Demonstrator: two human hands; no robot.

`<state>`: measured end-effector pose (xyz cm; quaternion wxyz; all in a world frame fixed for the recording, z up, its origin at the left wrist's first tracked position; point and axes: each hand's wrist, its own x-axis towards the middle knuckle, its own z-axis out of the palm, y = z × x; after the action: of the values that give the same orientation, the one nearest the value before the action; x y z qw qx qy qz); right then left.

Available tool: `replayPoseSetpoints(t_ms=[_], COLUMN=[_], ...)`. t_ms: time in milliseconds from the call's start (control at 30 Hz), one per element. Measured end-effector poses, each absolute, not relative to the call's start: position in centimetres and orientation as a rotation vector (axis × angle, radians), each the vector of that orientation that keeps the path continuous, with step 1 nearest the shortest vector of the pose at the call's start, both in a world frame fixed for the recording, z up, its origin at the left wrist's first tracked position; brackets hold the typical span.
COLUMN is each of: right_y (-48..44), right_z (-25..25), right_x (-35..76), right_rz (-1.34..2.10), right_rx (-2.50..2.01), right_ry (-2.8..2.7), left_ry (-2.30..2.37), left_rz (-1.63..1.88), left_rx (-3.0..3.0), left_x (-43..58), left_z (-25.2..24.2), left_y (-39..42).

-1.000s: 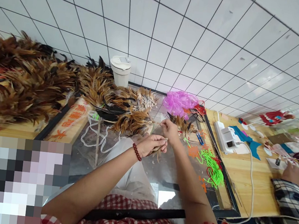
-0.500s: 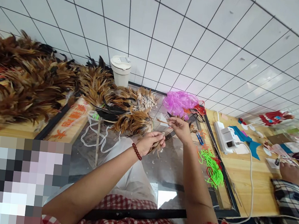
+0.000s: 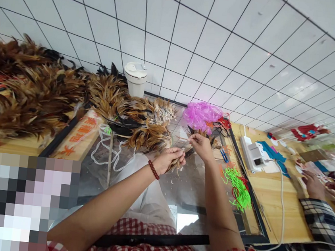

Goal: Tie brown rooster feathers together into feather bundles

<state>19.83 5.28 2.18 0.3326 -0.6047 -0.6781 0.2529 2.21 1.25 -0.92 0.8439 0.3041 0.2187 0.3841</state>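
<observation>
My left hand (image 3: 170,159), with a dark red bead bracelet (image 3: 153,170) at its wrist, is closed on a small bunch of brown feathers (image 3: 176,167). Its pale quill ends show above the fingertips. Just to the right, my right hand (image 3: 201,147) is pinched, its fingertips close to the quill ends; what lies between them is too small to make out. Bundles of brown and black feathers (image 3: 148,137) lie beyond my left hand. Past my right hand are more dark feathers (image 3: 199,133), partly hidden, and a blue cutter knife (image 3: 224,155).
A white lidded cup (image 3: 135,80) stands by the tiled wall. Large feather piles (image 3: 39,92) fill the left. A purple plastic bag (image 3: 203,115), green strings (image 3: 238,189) and a white power strip (image 3: 250,152) lie rightward. Another person's hands (image 3: 315,185) work at far right.
The brown feather that stuck out from my right fingertips no longer shows there. My right hand has shifted slightly down; my left stays put. The other person's hands have moved apart.
</observation>
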Motion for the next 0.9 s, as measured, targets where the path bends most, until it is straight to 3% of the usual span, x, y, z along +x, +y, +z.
replayPoseSetpoints(t_ms=[367,567,900], right_y=[5.1,4.2,4.0], right_z=[2.8,4.4,4.8], right_x=[21.6,21.0,20.9], right_rz=[0.46,0.741,0.867], right_rx=[-1.736,-1.583,-1.425], right_ry=[-2.256,-2.424,-2.201], left_ry=[0.494,0.645,0.688], left_rz=[1.04,0.981,0.917], left_rx=[0.556,0.524,0.601], left_x=[2.5,2.9,2.8], left_z=[-0.8,-0.9,-1.4], left_y=[1.4,1.5,1.7])
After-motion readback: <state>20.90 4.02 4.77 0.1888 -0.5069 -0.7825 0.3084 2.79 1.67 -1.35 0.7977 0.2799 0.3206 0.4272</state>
